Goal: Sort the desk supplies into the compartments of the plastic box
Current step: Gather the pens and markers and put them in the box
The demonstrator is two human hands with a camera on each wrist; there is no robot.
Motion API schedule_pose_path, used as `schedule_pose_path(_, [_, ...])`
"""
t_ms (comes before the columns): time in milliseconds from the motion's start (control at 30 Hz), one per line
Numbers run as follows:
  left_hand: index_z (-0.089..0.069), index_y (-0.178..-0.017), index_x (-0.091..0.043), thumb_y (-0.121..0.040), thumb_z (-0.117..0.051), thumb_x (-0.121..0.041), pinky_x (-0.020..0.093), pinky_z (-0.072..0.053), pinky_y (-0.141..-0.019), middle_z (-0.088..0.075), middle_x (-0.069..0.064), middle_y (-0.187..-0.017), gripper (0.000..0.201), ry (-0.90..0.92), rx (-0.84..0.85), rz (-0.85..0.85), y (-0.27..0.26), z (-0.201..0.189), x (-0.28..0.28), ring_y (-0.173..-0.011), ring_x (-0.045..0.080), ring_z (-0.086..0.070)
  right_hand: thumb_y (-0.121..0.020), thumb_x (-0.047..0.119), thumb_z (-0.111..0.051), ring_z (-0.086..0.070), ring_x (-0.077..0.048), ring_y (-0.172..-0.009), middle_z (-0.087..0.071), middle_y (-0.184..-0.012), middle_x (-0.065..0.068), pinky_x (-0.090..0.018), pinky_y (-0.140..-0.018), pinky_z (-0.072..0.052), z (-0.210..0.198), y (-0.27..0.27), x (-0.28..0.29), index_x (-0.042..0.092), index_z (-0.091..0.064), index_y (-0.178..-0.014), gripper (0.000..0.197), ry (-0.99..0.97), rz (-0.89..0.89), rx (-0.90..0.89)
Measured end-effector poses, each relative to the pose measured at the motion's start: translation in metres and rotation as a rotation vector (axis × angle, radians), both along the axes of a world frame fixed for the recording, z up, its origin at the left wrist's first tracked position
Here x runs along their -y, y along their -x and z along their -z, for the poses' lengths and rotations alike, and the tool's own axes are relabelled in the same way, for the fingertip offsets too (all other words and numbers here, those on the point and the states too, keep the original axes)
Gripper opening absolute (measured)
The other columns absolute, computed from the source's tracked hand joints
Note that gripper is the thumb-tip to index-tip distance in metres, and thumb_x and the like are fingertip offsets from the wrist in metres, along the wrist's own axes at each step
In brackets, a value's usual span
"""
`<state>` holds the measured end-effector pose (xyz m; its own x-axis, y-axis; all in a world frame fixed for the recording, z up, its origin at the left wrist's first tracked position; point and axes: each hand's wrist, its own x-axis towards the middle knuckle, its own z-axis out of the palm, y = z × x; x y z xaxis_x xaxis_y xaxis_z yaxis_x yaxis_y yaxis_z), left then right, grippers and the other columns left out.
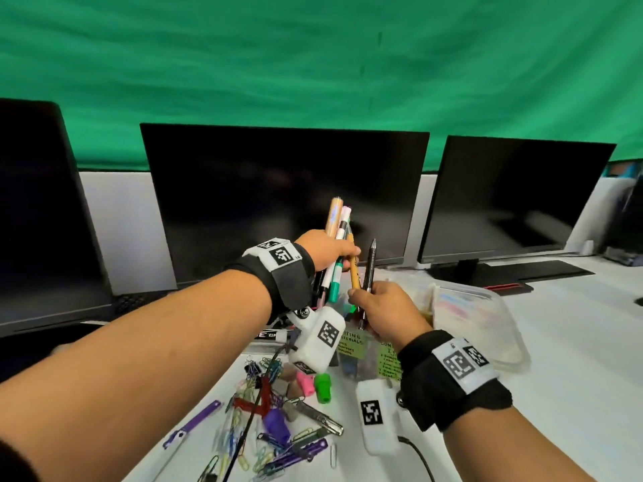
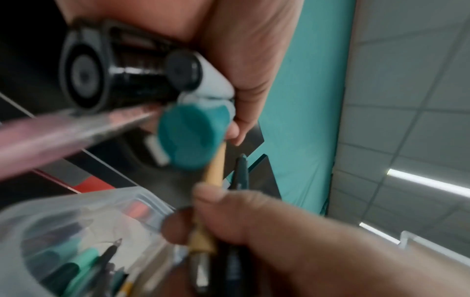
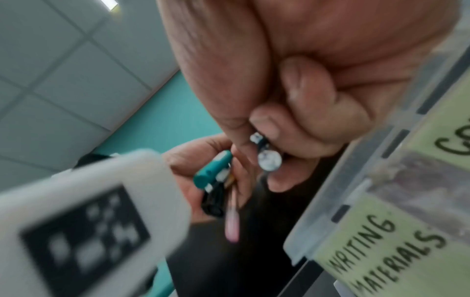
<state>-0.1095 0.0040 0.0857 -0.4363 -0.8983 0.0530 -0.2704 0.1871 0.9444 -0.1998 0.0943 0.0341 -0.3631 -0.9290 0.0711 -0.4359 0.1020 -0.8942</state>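
My left hand is raised above the desk and grips a bundle of markers and pens: a tan one, a pink-and-white one and a teal-capped one. My right hand is just below and to the right. It grips a black pen upright and pinches the lower part of a yellow pencil, whose upper part lies against the left fingers. The translucent plastic box stands under and behind the hands. Its front carries green labels; one reads "WRITING MATERIALS". Several pens lie inside one compartment.
A pile of coloured paper clips, pink, green and purple pencil grips, a purple cutter and a metal clip lies on the white desk in front of the box. Three dark monitors stand behind.
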Motion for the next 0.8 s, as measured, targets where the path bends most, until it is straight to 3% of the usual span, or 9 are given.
schedule_pose_path(67, [-0.06,-0.058,-0.011,-0.076,-0.069,-0.018,0.03,-0.054,-0.072,-0.062,-0.003,-0.05,0.021,0.023,0.112,-0.031,0.006,0.004,0.006,-0.06,0.016,-0.059,-0.094,0.021,-0.052,-0.058,-0.009,-0.043,-0.063,-0.072,-0.011,-0.018,-0.04,-0.037,-0.003,0.007,0.007,0.004,-0.059,-0.081,0.023,-0.048,0.049,-0.024])
schedule_pose_path(133, [-0.059,-0.06,-0.008,-0.078,-0.068,-0.016,0.02,-0.054,-0.061,-0.061,-0.003,-0.046,0.022,0.001,0.196,-0.041,0.012,0.009,0.013,-0.051,0.012,-0.059,-0.091,0.02,-0.052,-0.061,-0.026,-0.071,-0.063,-0.079,-0.016,-0.025,-0.053,-0.04,-0.009,0.014,0.015,-0.002,-0.063,-0.083,0.025,-0.064,0.112,-0.11])
schedule_pose_path(167, [-0.058,-0.063,-0.007,-0.083,-0.065,-0.014,0.015,-0.052,-0.054,-0.061,-0.002,-0.047,0.022,-0.01,0.243,-0.037,0.015,0.011,0.015,-0.043,0.008,-0.057,-0.09,0.019,-0.053,-0.057,-0.028,-0.076,-0.06,-0.078,-0.014,-0.028,-0.056,-0.038,-0.013,0.017,0.018,0.001,-0.06,-0.075,0.024,-0.07,0.132,-0.147])
schedule_pose_path(200, [-0.06,-0.071,-0.005,-0.086,-0.063,-0.015,0.013,-0.053,-0.058,-0.064,0.001,-0.058,0.018,-0.022,0.291,-0.033,0.018,0.014,0.017,-0.044,0.007,-0.058,-0.09,0.018,-0.053,-0.053,-0.026,-0.077,-0.058,-0.076,-0.012,-0.028,-0.057,-0.037,-0.015,0.019,0.02,0.006,-0.055,-0.066,0.026,-0.09,0.141,-0.183])
schedule_pose_path(267, [-0.065,-0.098,0.001,-0.086,-0.065,-0.022,0.023,-0.052,-0.085,-0.066,0.007,-0.089,0.026,0.027,0.413,-0.031,0.026,0.019,0.021,-0.071,0.015,-0.06,-0.09,0.02,-0.054,-0.051,-0.023,-0.077,-0.056,-0.076,-0.01,-0.027,-0.064,-0.038,-0.016,0.02,0.023,0.012,-0.046,-0.059,0.033,-0.168,0.121,-0.271])
schedule_pose_path(300, [-0.063,-0.11,0.0,-0.086,-0.066,-0.027,0.026,-0.049,-0.091,-0.062,0.006,-0.097,0.037,0.075,0.492,-0.043,0.029,0.02,0.021,-0.082,0.016,-0.056,-0.09,0.022,-0.054,-0.052,-0.024,-0.075,-0.056,-0.072,-0.009,-0.027,-0.066,-0.039,-0.015,0.02,0.023,0.012,-0.045,-0.058,0.034,-0.203,0.109,-0.293])
schedule_pose_path(467, [-0.057,-0.125,-0.004,-0.09,-0.059,-0.038,0.027,-0.043,-0.094,-0.059,0.01,-0.127,0.049,0.207,0.734,0.017,0.046,0.019,0.02,-0.117,0.023,-0.057,-0.086,0.017,-0.054,-0.056,-0.024,-0.059,-0.061,-0.065,-0.01,-0.035,-0.072,-0.054,-0.002,0.025,0.022,0.004,-0.06,-0.07,0.022,-0.171,0.087,-0.221])
schedule_pose_path(700, [-0.049,-0.135,-0.008,-0.091,-0.056,-0.036,0.03,-0.042,-0.095,-0.055,0.011,-0.133,0.053,0.264,0.842,0.111,0.058,0.029,0.015,-0.121,0.029,-0.053,-0.087,0.016,-0.058,-0.061,-0.015,-0.078,-0.067,-0.085,0.0,-0.022,-0.064,-0.044,0.009,0.03,-0.006,0.017,-0.069,-0.093,0.013,-0.046,0.049,-0.433])
schedule_pose_path(800, [-0.059,-0.122,-0.003,-0.093,-0.054,-0.031,0.03,-0.041,-0.078,-0.061,0.01,-0.11,0.041,0.236,0.85,0.153,0.057,0.033,0.011,-0.099,0.028,-0.057,-0.088,0.019,-0.057,-0.064,-0.016,-0.082,-0.071,-0.091,-0.001,-0.023,-0.071,-0.048,0.016,0.03,-0.011,0.018,-0.07,-0.097,0.016,-0.047,0.028,-0.497])
